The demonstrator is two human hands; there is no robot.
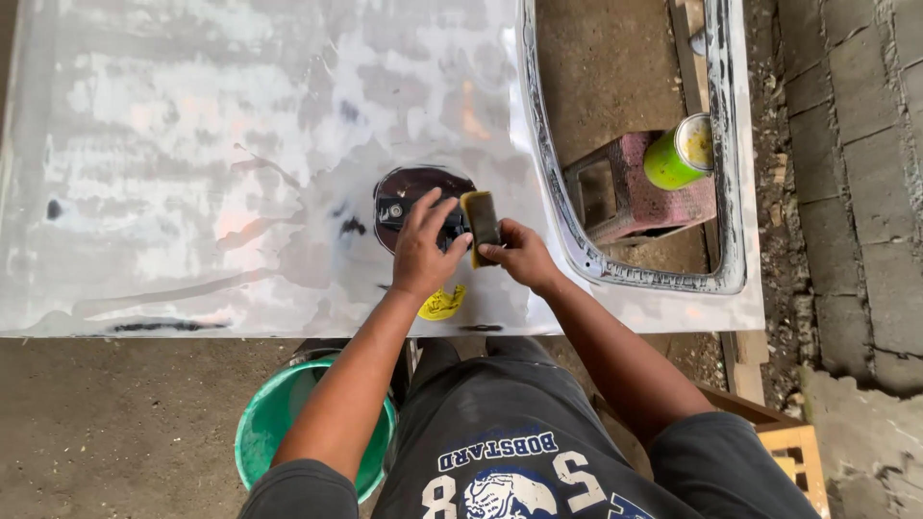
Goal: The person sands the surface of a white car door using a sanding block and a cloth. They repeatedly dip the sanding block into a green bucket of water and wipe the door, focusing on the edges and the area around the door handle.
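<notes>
We note a pale grey panel [192,144] blotched white with black smears, a dark round recess [409,187], a yellow-and-black sanding block [481,223], a yellow scrap [442,305], a lime-green can [678,154], a pink brick [635,192], and a teal bucket [264,423].

We held the dark rectangular sanding block with yellow foam backing [481,223] tilted upright beside the round dark recess [415,188].

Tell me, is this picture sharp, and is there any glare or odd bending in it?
Head view: even daylight, no hard shadows; the sanded panel shows pale, soft sheen rather than harsh glare. Left hand, right hand and sanding block look fairly sharp. The panel's near edge bows a little, a sign of wide-lens distortion.
</notes>
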